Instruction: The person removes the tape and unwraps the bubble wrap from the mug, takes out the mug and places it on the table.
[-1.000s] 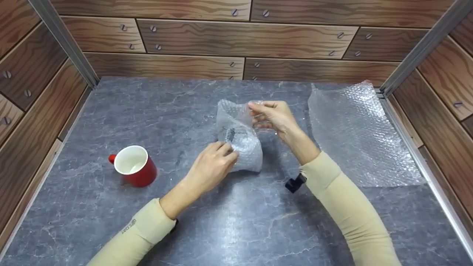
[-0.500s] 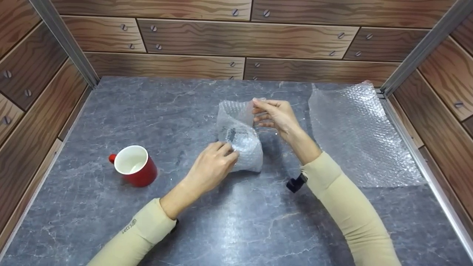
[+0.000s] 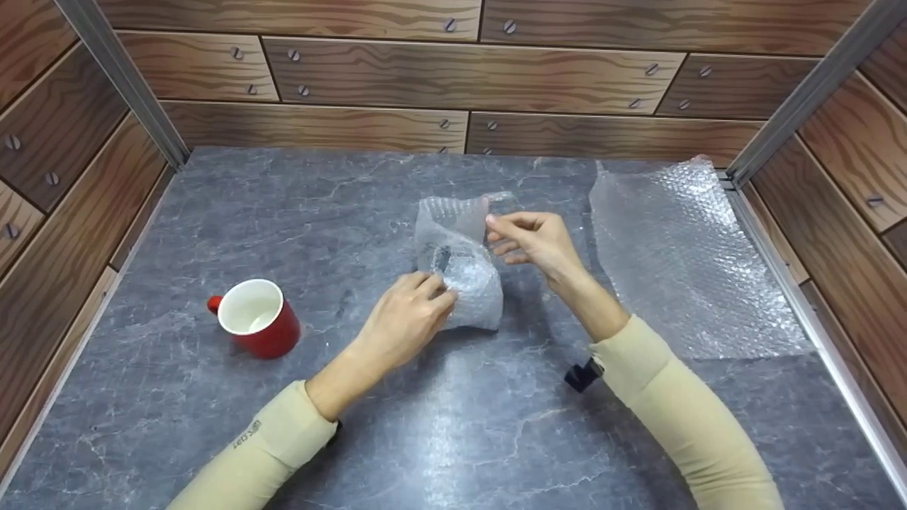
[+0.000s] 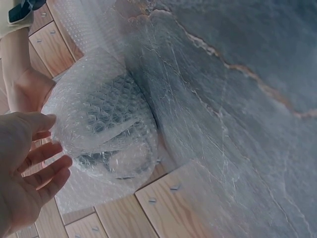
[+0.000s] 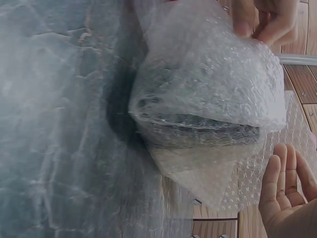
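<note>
Plastic bubble-wrap bundle (image 3: 478,287), clear and rounded, near the middle of the grey marbled surface (image 3: 496,425). The left hand (image 3: 404,319) rests its fingertips against the near left side, any pinch being unclear; the right hand (image 3: 538,244), fingers relaxed and apart, lies just beside the raised transparent flap (image 3: 453,207). Judged light, soft and slippery outside, possibly fragile within, it is best held around its fuller lower part, not by the yielding flap.

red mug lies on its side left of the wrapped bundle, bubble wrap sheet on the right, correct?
No, the red mug stands upright, as the head view shows; the wrapped bundle and bubble wrap sheet are where you say.
</note>
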Demonstrator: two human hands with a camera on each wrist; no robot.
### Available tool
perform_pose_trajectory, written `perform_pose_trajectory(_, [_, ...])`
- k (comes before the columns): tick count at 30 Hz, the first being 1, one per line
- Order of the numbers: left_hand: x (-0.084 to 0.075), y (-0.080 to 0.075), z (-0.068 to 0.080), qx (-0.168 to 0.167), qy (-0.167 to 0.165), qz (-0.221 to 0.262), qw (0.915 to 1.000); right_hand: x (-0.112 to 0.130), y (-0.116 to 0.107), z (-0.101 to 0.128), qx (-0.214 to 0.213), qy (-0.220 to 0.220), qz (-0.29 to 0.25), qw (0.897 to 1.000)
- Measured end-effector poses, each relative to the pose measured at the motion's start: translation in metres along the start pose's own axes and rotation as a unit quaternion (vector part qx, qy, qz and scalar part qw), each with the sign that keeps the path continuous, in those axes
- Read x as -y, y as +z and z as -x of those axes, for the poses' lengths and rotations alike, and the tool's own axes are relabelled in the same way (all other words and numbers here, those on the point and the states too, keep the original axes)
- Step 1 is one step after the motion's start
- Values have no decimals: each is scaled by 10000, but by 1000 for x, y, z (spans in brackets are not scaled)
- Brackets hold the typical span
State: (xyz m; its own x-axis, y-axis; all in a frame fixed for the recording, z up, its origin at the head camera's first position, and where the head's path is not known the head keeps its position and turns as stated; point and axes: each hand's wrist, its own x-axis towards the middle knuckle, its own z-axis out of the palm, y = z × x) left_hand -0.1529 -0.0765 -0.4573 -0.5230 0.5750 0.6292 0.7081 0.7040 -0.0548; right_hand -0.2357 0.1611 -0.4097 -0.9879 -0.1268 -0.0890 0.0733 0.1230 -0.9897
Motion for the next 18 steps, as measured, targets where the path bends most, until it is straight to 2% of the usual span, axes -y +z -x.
perform_pose_trajectory(10, [0,0,1,46,-19,-58,10000,-10,2,19,217,-268,441,9984])
perform_pose_trajectory(18, [0,1,1,2,2,-88,10000,-17,5,28,226,-547,485,9971])
